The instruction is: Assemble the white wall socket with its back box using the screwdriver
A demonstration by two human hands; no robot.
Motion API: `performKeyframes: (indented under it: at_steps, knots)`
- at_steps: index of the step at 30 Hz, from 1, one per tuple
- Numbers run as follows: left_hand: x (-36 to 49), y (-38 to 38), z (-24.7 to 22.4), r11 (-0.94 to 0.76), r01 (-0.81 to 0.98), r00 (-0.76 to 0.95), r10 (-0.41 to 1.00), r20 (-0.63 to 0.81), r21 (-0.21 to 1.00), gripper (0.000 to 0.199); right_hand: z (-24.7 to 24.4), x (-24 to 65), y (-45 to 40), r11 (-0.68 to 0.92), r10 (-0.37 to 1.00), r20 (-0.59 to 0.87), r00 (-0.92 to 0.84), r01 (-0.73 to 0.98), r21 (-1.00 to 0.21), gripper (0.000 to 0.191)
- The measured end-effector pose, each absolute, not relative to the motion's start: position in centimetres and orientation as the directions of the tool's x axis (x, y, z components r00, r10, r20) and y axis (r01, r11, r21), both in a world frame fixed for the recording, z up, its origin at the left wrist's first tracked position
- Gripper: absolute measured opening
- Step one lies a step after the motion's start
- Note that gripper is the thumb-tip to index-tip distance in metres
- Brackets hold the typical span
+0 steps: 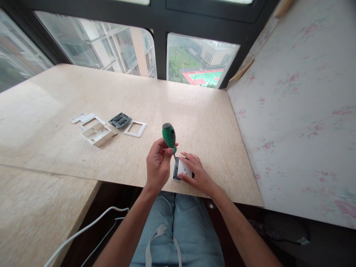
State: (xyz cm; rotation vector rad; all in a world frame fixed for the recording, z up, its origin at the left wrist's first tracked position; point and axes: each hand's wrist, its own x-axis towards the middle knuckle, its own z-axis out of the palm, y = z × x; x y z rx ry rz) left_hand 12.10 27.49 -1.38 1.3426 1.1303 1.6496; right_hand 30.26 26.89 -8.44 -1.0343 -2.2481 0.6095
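Note:
My left hand [160, 162] is closed around the lower handle of a green and black screwdriver [168, 135]. The screwdriver stands nearly upright, its shaft slanting down to the dark left edge of a wall socket [184, 169]. Its tip is at or very near a screw there. The socket has a white face with several slots and lies near the front edge of the stone counter [219, 122]. My right hand [198, 173] grips the socket from the right, fingers over its top and thumb along its near side. The hand hides the socket's right part.
To the left lie a white mounting box [97, 134], a white frame [135, 129], a dark grey back plate [119, 120] and small white cover pieces [83, 118]. Windows [203, 59] border the back; a flowered wall [300, 111] rises on the right. A white cable [91, 223] hangs at lower left.

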Motion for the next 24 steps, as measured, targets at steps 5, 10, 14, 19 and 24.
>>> performKeyframes:
  at_steps: [5, 10, 14, 19, 24]
  knots:
    - [12.08, 27.49, -1.90, -0.358, 0.000, -0.211, 0.912, 0.350, 0.934, 0.019, -8.66, 30.20, 26.88, 0.574, 0.803, 0.331, -0.495, 0.494, -0.654, 0.059]
    - [12.14, 27.43, -2.00, -0.348, -0.002, -0.218, 0.915, 0.339, 0.937, 0.020, -8.52, 30.17, 26.75, 0.562, 0.810, 0.330, -0.484, 0.484, -0.671, 0.061]
    - [12.18, 27.46, -1.90, -0.343, -0.006, -0.224, 0.916, 0.333, 0.939, 0.021, -8.41, 30.14, 26.66, 0.556, 0.816, 0.330, -0.475, 0.488, -0.673, 0.061]
    - [12.15, 27.47, -1.59, -0.345, -0.017, -0.227, 0.915, 0.333, 0.938, 0.021, -8.39, 30.08, 26.65, 0.556, 0.816, 0.326, -0.476, 0.494, -0.669, 0.062]
    - [12.19, 27.60, -1.39, -0.360, -0.024, -0.230, 0.910, 0.345, 0.933, 0.020, -8.44, 30.07, 26.61, 0.561, 0.814, 0.340, -0.470, 0.490, -0.667, 0.061]
